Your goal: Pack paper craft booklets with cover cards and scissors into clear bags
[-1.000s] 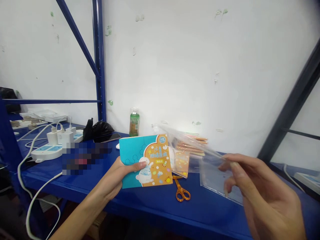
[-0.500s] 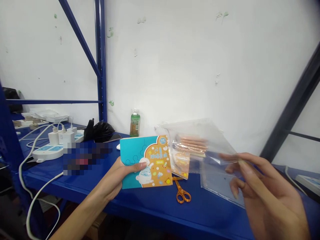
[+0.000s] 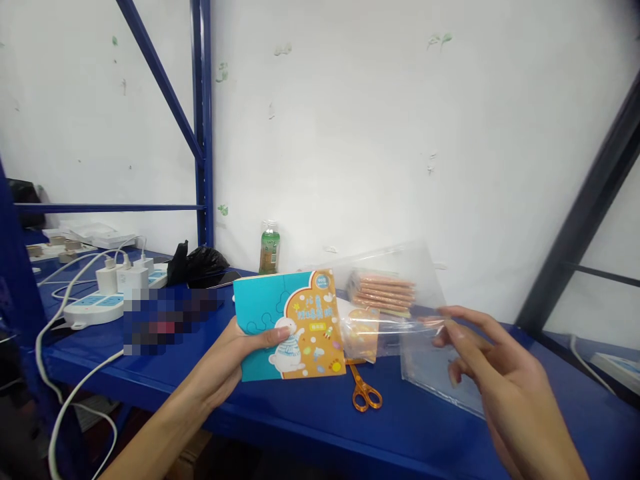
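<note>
Plainly, the left hand point(image 3: 234, 355) grips a booklet point(image 3: 300, 327) — the right hand point(image 3: 495, 370) pinches a clear bag point(image 3: 393, 326). Scissors point(image 3: 362, 385) lie between.

Blue tabletop point(image 3: 400, 417) bearing orange scissors point(image 3: 361, 385), 1 bottle point(image 3: 269, 253), white power strip point(image 3: 93, 311)

The right hand's point(image 3: 505, 380) clear bag point(image 3: 393, 325), a thin slanting band a second ago, now spreads wider, its near fold almost level. That hand has shifted toward the tabletop's point(image 3: 310, 417) left end; the left hand point(image 3: 237, 357) and booklet point(image 3: 307, 327) have edged slightly that way too.
</note>
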The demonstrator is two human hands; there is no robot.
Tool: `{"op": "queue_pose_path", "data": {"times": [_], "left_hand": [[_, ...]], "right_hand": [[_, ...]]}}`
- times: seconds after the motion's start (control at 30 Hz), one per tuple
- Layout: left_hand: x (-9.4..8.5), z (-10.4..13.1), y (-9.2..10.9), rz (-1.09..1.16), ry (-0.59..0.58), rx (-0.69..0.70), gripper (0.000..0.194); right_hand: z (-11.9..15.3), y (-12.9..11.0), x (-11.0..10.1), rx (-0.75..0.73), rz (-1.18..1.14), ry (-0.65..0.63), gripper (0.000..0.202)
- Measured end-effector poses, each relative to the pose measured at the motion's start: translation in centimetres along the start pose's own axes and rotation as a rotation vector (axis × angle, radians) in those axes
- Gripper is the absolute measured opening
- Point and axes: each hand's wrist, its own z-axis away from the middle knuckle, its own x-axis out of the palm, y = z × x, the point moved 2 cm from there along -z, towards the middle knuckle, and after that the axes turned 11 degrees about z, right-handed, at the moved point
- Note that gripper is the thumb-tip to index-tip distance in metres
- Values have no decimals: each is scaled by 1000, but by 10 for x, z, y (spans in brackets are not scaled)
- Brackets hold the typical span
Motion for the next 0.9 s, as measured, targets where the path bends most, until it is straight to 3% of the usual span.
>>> {"op": "queue_pose_path", "data": {"times": [0.37, 0.9], "left_hand": [[-1, 3, 5, 22, 10, 35, 68], [0, 5, 9, 61, 78, 46, 89]], "right_hand": [[-2, 1, 1, -23, 61, -68, 40], [-1, -1, 1, -29, 87, -127, 42]]}}
